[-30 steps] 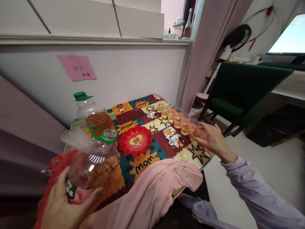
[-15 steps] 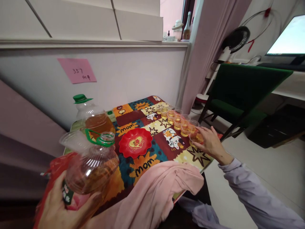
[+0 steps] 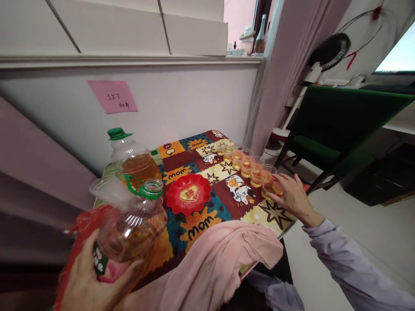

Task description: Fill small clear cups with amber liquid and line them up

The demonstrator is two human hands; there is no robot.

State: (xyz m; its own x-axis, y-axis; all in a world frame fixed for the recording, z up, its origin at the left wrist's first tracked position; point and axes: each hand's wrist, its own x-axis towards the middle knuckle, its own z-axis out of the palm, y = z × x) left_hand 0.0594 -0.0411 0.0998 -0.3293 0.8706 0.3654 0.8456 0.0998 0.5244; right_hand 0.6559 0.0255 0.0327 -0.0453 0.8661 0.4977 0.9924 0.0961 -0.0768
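Observation:
My left hand (image 3: 94, 280) is wrapped round the lower part of an uncapped clear bottle (image 3: 132, 229) of amber liquid, which has a green handle. At the near end of rows of small clear cups (image 3: 246, 166) with yellow liquid, my right hand (image 3: 295, 196) has its fingers on the rim of the nearest cup (image 3: 270, 190). A red scalloped plate (image 3: 188, 194) lies mid-table. Behind the held bottle stands a second bottle (image 3: 139, 166) with a green cap. Clear stacked cups (image 3: 108, 190) lie tilted beside the held bottle's neck.
A pink cloth (image 3: 223, 255) drapes over the near edge of the patterned table (image 3: 175, 157). Red plastic (image 3: 79, 242) lies at the left. Beyond the right side are a green chair (image 3: 343, 116) and a fan (image 3: 330, 52). A wall rises behind the table.
The whole view has shifted slightly, so everything appears a little further right. Both hands keep their hold, with no clear movement relative to the table.

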